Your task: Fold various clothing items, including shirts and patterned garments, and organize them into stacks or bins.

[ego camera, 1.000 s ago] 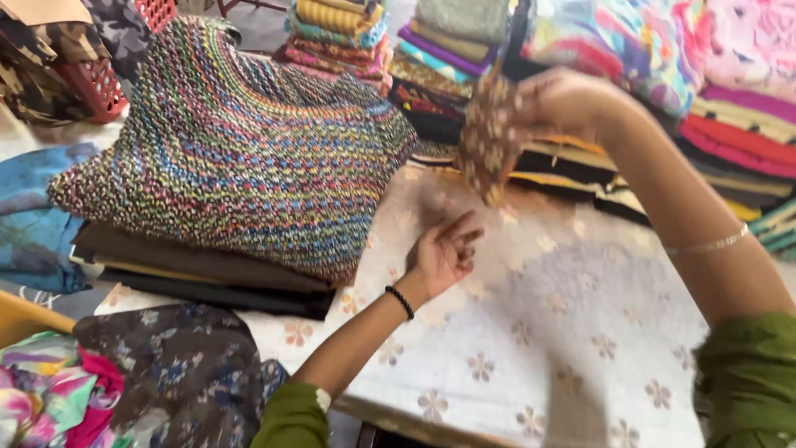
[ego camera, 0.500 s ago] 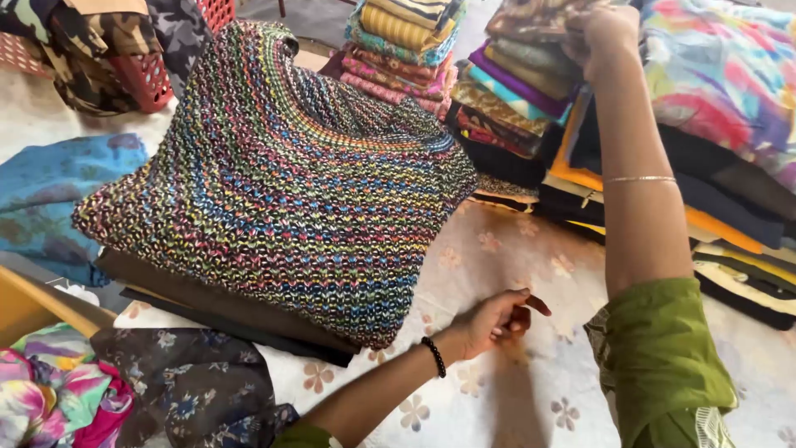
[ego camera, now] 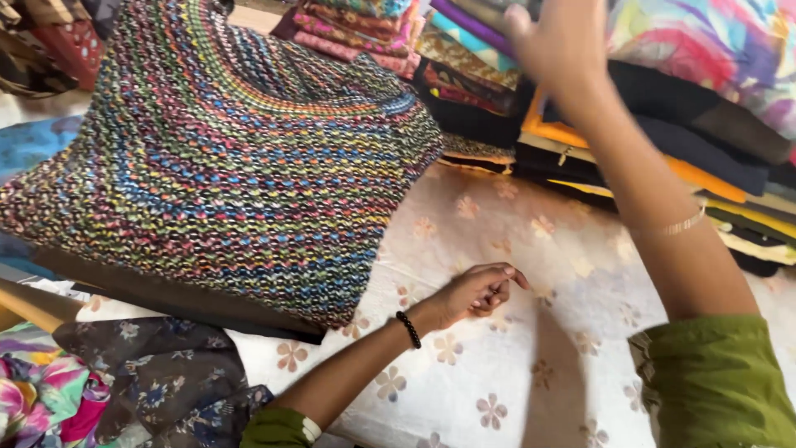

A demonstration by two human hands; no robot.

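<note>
My left hand rests loosely curled, empty, on the cream floral cloth; right hand is raised at the fabric stack, grip unclear; multicoloured woven fabric lies left

A white flowered cloth is spread over what seems a bed; a multicoloured woven fabric and folded stacks are laid on it.

Multicoloured zigzag cloth (white floral sheet)
</note>
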